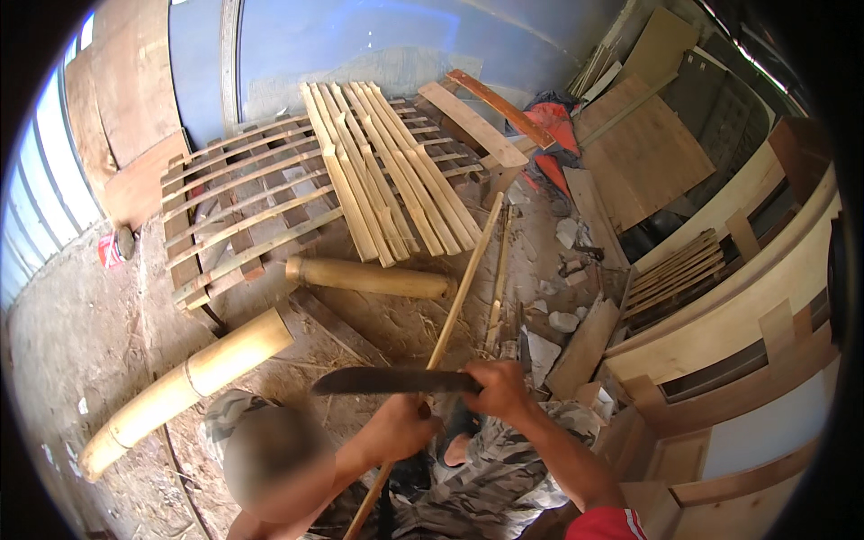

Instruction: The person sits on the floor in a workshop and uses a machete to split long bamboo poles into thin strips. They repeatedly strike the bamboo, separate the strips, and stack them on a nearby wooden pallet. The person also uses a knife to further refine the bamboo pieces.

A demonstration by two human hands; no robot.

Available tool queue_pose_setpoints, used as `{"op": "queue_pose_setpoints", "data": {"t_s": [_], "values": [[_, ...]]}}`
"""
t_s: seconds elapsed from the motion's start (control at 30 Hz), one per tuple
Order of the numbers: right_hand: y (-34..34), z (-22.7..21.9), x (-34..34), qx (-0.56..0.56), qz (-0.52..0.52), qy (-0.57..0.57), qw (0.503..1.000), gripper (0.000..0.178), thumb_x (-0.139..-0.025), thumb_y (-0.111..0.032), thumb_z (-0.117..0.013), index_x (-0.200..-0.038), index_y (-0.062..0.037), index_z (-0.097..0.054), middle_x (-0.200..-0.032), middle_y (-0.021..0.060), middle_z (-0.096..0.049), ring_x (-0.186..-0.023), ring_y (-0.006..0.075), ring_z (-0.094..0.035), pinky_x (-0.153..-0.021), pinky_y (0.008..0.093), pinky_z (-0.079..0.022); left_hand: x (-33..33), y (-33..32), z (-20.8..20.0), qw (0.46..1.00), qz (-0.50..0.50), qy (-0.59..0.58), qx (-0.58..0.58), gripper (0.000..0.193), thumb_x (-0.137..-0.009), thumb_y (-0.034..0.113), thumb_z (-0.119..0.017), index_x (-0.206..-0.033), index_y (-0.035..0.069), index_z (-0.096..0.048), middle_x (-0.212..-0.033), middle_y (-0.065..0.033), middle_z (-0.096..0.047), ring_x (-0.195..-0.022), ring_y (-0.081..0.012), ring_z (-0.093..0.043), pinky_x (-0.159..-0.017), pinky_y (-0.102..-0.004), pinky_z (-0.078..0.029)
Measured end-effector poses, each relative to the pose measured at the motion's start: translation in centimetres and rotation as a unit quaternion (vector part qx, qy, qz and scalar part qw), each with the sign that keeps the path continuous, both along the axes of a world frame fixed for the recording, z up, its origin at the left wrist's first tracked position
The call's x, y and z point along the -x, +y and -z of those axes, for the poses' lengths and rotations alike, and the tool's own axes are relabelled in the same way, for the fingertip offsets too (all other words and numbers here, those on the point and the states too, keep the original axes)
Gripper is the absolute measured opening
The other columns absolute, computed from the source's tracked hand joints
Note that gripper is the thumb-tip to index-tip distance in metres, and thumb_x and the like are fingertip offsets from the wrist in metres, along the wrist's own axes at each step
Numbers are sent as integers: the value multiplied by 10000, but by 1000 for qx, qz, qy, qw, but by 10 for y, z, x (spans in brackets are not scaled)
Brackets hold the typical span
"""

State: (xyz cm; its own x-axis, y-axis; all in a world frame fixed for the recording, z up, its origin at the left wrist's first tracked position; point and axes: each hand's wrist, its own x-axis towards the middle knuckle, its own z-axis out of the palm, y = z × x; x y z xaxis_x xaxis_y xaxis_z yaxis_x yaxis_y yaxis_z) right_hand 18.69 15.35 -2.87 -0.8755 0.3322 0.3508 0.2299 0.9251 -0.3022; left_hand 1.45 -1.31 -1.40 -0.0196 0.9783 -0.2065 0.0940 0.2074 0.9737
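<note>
A long, thin bamboo strip (468, 279) slants across the lower middle, one end toward the pallet and the other running down past my legs. My left hand (400, 430) is closed around it. In my right hand (502, 389), a machete (387, 382) is gripped by its handle, which the fingers hide. Its dark, wide blade points left and crosses the strip just beyond my left fist; whether the edge touches the strip I cannot tell. Left of my hands lies a thick bamboo pole piece (193, 382), with a second bamboo log (369, 278) farther ahead.
Split bamboo lengths (387, 171) lie across a slatted wooden pallet (243, 193). Loose boards (472, 124) rest at its right end. Rubble (562, 321) and a narrow plank (585, 346) are on the ground at right, beside wooden furniture panels (738, 279). A blue wall (342, 45) stands behind.
</note>
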Motion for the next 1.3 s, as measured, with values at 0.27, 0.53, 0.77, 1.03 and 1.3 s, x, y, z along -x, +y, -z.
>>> {"op": "queue_pose_setpoints", "data": {"t_s": [0.27,0.53,0.77,1.03,1.3], "values": [[-3,9,0,-9,35,-41,998,228,-730,-225,-774,-877,-69,-696,-671,155,-655,-627,361,-663,-540,430,-514,2,2,4,1000,-7,28,10,634,-797,63,-640,-1379,-20,-403,-691,-28,-514,-615,-119,-517,-555,-313,-438],[0,17,-2,3,46,8,999,186,-755,-208,-743,-764,-41,-661,-602,171,-608,-560,344,-640,-499,414,-476,-2,-1,-9,998,-43,-8,38,597,-799,68,-650,-1351,10,-430,-686,-31,-529,-646,-120,-530,-578,-303,-441],[26,32,-6,56,207,-20,977,207,-755,-268,-729,-803,-71,-686,-637,159,-633,-617,368,-647,-566,457,-517,0,-6,0,999,-41,-10,24,632,-811,49,-630,-1392,-18,-389,-682,-54,-539,-608,-157,-539,-559,-312,-444],[40,28,-1,66,230,-2,971,242,-762,-285,-698,-867,-67,-703,-678,158,-653,-613,354,-655,-547,425,-517,-2,-11,-7,999,-29,-19,41,635,-822,43,-631,-1405,-11,-384,-664,-29,-522,-594,-105,-505,-535,-304,-414],[56,12,-7,29,264,-48,963,217,-728,-271,-699,-831,-80,-696,-672,140,-650,-606,334,-658,-564,442,-526,-2,-15,-7,995,-16,-45,87,590,-829,32,-627,-1373,-10,-402,-647,27,-466,-590,-82,-458,-526,-268,-362]]}}
